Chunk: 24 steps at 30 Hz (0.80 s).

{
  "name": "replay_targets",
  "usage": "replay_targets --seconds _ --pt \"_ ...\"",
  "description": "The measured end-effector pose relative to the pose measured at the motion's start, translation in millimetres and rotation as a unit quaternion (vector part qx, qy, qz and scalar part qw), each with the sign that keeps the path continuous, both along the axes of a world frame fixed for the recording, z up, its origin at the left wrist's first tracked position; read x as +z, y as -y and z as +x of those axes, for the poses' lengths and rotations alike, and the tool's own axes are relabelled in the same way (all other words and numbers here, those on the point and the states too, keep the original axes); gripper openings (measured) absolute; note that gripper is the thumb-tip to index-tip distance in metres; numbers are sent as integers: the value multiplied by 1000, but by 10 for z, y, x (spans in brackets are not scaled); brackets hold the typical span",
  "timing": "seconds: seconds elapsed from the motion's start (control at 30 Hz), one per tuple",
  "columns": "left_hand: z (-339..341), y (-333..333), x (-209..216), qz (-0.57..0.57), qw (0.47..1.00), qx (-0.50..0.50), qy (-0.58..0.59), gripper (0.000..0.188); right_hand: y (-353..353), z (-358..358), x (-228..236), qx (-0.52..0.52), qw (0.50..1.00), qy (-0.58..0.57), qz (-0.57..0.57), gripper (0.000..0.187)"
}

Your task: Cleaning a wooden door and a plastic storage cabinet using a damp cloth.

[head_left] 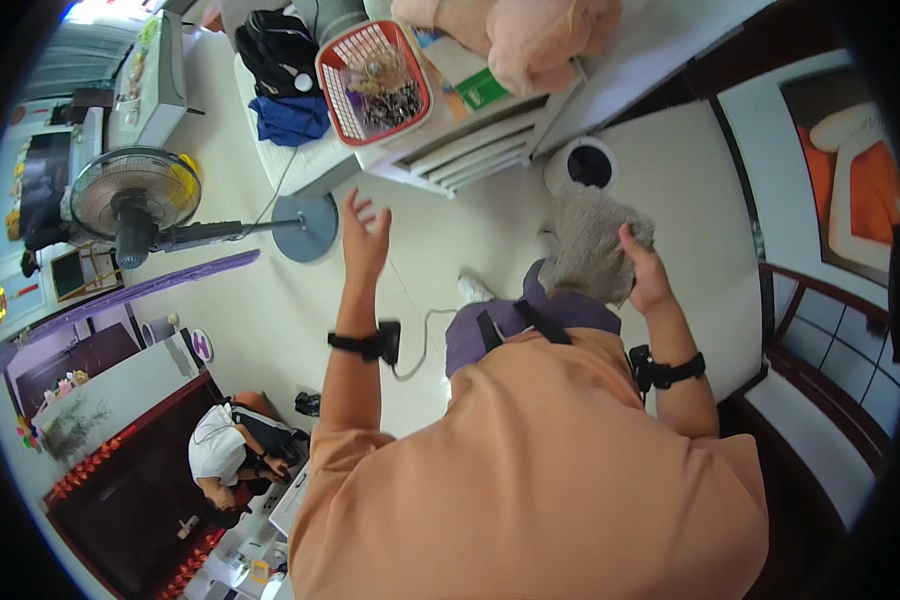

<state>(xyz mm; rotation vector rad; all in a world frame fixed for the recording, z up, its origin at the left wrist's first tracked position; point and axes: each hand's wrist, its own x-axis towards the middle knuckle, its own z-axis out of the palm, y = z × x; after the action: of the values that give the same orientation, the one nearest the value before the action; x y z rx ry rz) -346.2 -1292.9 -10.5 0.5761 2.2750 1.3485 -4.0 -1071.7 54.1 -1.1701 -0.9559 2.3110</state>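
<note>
My right hand [650, 277] grips a grey cloth [592, 245], thumb along its edge, and the cloth hangs in front of my legs. Just beyond it on the floor stands a round white bin [553, 178] with a dark opening. My left hand [367, 240] is raised with fingers apart and holds nothing. It is nearest to the grey round fan base [306, 228] and the front of a white slatted table [470, 155]. A wrist strap with a small black device sits on each forearm, and a cable runs from the left one.
On the white furniture ahead are a red-rimmed basket [327, 85] of small items, a black backpack [275, 50], a blue cloth [292, 118] and a pink plush toy [540, 45]. A standing fan [135, 205] leans across the left. Another person [220, 445] sits at lower left.
</note>
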Motion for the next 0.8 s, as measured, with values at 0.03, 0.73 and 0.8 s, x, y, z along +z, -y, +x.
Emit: replay_targets --seconds 0.03,0.73,0.8 --pt "-128 -65 -54 -6 1000 1 -7 71 50 30 55 7 1000 -18 -25 53" --pt "-427 -661 -1258 310 886 76 -336 36 -777 -2046 -1981 -160 724 -17 671 61" --pt "-414 -726 -1352 318 868 90 -370 38 -1044 -2077 -2234 -168 599 -22 782 69"
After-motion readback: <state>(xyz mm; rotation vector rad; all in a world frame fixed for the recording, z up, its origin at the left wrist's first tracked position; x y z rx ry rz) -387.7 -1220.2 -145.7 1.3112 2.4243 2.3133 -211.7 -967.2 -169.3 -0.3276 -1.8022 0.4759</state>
